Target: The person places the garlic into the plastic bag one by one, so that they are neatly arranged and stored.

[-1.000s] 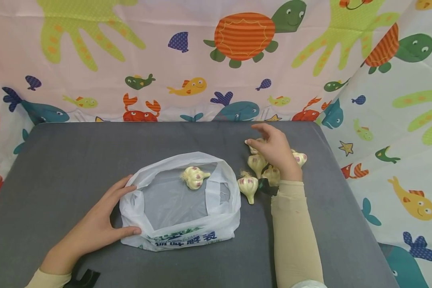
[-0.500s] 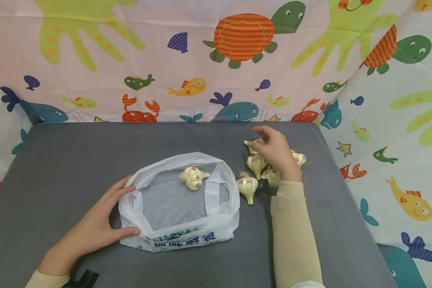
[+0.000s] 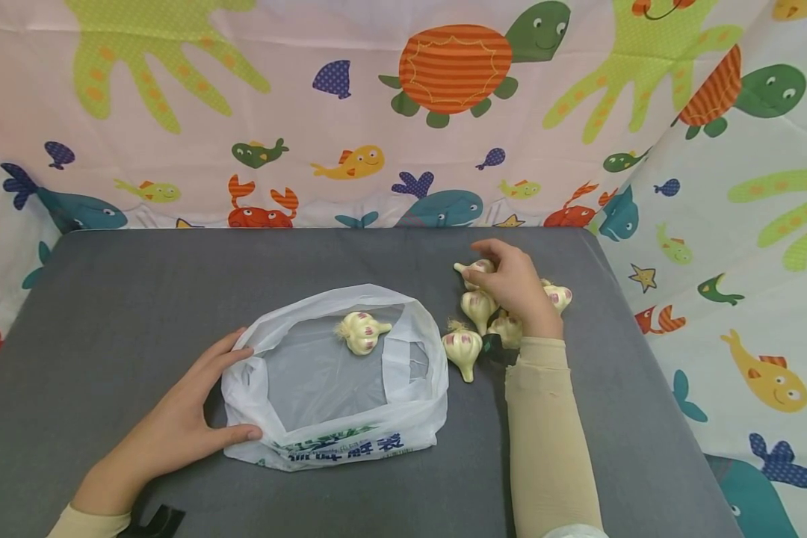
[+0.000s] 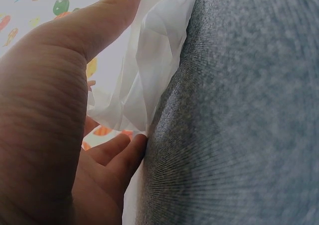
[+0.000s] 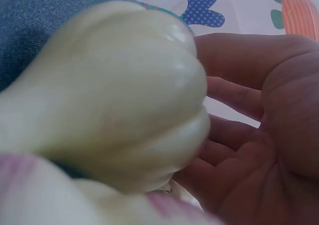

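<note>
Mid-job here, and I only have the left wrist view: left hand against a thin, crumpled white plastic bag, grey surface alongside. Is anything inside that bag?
Observer: Yes, one cream garlic bulb with purple marks and wispy roots lies inside the thin white plastic bag.
Operator: Where's the right hand?
Observer: The right hand is at the farthest garlic bulb in a cluster of cream bulbs to the right of the bag; whether it grips that one, I can't tell.
Operator: How many bulbs are outside the bag?
Observer: Five that I can see; the right hand may hide more.
</note>
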A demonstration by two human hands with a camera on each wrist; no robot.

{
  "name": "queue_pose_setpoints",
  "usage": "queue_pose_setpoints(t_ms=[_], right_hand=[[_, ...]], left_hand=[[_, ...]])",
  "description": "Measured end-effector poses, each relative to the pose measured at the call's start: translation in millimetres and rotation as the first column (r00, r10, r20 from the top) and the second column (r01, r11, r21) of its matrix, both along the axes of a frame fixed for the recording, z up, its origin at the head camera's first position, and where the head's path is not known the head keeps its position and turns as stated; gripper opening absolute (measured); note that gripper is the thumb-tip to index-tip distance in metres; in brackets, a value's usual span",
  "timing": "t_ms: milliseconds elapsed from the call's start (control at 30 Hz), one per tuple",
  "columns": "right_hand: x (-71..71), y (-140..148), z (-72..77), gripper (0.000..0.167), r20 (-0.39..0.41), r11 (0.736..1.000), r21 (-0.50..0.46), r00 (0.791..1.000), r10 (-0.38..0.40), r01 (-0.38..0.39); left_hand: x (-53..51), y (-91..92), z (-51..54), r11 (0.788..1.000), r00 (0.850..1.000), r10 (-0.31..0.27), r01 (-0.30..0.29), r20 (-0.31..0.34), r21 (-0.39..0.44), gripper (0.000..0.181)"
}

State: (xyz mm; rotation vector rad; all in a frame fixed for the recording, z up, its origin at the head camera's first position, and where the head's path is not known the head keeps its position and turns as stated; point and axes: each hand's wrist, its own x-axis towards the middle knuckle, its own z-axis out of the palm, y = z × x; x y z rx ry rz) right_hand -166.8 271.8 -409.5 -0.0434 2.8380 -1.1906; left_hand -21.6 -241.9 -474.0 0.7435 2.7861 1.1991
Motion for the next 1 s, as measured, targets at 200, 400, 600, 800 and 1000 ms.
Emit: queue_pose_setpoints(t_ms=[200,400,600,800,1000], right_hand=[[0.1,1.4,-3.9,0.057,0.036,1.0,0.002,0.999,0.011,-0.011],[-0.4,1.1,-5.1,0.057,0.049,1.0,0.016,0.999,0.013,-0.013],[-0.9,0.0,-4.3,0.058,0.062,1.0,0.021,0.998,0.013,-0.015],[-0.3,0.2,-2.8,0.057,0.068,1.0,0.021,0.998,0.011,-0.013],[-0.5,0.3,-3.5,0.057,0.081,1.0,0.021,0.997,0.009,-0.01]], left_hand=[[0.6,0.5,1.2,1.0,1.0,-0.001,0.001,0.003,-0.008,0.109],[0.5,0.4,0.8,1.0,1.0,-0.006,0.006,-0.003,-0.016,0.108],[1.0,0.5,-0.1,1.0,1.0,0.003,-0.003,0.0,-0.019,0.109],[-0.4,0.1,-3.6,1.0,1.0,0.001,-0.001,-0.011,-0.011,0.111],[0.3,0.5,-3.4,1.0,1.0,0.003,-0.003,-0.004,-0.006,0.11]])
